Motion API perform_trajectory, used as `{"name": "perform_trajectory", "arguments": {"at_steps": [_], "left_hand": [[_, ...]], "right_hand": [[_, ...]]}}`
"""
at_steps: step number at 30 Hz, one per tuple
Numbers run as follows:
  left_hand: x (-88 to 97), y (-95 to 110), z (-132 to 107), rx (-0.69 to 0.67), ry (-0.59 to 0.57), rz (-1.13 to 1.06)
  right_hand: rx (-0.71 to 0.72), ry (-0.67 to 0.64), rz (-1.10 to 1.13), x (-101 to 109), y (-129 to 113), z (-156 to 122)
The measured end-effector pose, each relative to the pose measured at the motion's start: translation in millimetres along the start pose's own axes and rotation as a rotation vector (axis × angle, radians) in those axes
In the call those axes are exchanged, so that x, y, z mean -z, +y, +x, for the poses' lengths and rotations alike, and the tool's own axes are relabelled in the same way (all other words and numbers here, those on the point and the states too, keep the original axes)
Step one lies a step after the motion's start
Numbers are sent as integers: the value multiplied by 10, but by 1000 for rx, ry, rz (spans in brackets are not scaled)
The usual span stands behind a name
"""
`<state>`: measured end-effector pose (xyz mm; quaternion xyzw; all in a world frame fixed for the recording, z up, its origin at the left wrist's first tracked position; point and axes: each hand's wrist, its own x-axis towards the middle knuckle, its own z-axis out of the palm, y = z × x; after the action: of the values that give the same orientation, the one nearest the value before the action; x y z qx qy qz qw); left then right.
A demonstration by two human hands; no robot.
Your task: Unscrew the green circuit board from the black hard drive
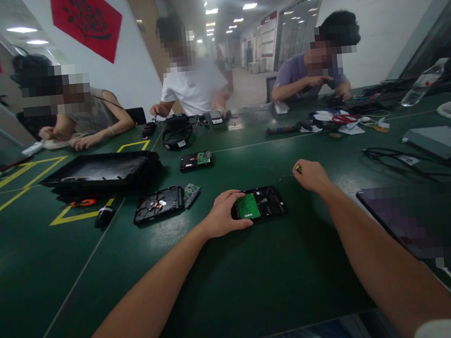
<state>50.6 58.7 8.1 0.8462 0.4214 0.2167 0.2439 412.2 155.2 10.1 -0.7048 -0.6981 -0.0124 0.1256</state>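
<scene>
Fingers of left hand clasp a hard drive; right hand fingers curl round a small tool.

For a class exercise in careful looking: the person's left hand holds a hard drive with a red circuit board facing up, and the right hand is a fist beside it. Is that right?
Not quite. The head view shows the circuit board on the hard drive is green, not red. The left hand does hold it, and the right hand is a fist beside it.
</scene>
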Motion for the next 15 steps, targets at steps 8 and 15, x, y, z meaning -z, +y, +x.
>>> {"name": "perform_trajectory", "arguments": {"at_steps": [8,15], "left_hand": [[2,16,1,-16,5,4],[0,27,-3,-16,19,-4]], "right_hand": [[35,-64,-25,-39,-11,-3],[38,-104,-32,-48,-26,9]]}}
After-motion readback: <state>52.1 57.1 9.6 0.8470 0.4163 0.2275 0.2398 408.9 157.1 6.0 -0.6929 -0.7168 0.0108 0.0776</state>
